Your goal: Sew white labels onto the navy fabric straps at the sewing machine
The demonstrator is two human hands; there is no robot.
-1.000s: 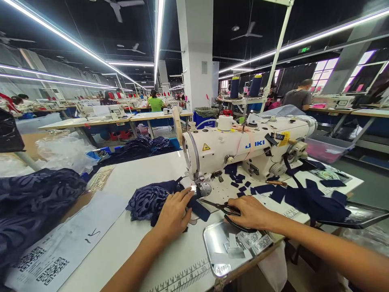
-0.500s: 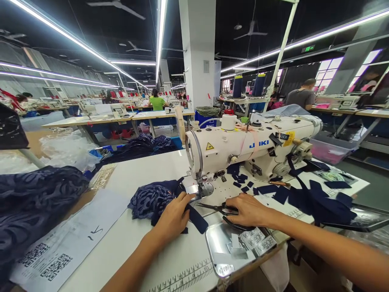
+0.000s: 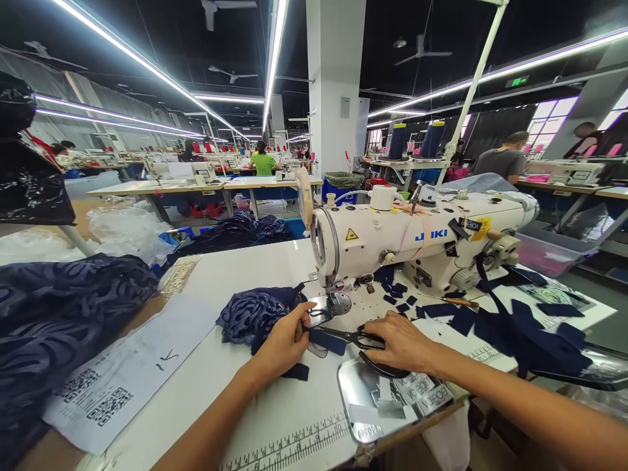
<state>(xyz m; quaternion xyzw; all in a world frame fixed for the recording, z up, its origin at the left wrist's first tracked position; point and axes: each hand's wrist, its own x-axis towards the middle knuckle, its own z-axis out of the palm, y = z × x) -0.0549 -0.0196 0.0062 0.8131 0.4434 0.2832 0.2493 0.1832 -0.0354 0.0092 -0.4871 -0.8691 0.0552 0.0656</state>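
Note:
My right hand [image 3: 403,341] is wrapped round the handles of black scissors [image 3: 369,339]. Their blades point left and lie over a navy fabric strip [image 3: 332,343] close to my left fingertips. My left hand [image 3: 282,341] pinches the navy fabric at the edge of a bunched, patterned navy garment [image 3: 252,313]. Just beyond my left fingers is the needle area of the white sewing machine [image 3: 373,239]. Whether the blades are apart at the cloth is hard to make out. Part of the garment is hidden behind my left hand.
A metal tray [image 3: 350,392] with printed labels lies below my right hand. Navy scraps [image 3: 461,320] are scattered on the right. At left are a paper sheet [image 3: 132,369] and a patterned fabric pile [image 3: 73,314]. People sit at machines further back.
The scissors' blades have come to the navy strip at my left fingertips. My left fingers now pinch the fabric more tightly. The whole view has shifted slightly.

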